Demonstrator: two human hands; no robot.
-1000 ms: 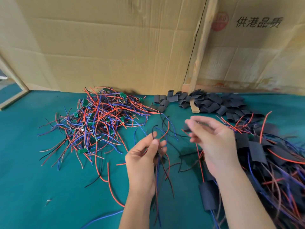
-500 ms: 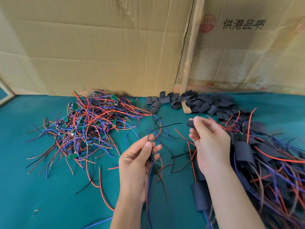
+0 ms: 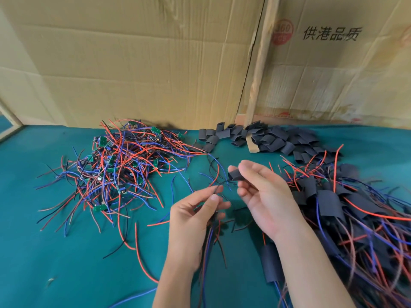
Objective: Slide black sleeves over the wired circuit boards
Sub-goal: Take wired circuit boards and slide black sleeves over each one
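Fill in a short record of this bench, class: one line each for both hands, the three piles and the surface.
left hand: pinches wires of a board
right hand: pinches a black sleeve
bare wired boards: heap at left
loose sleeves: pile by the cardboard
sleeved boards: heap at right
surface: green cloth

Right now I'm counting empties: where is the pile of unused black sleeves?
In the head view, the pile of black sleeves lies far centre-right against the cardboard wall.
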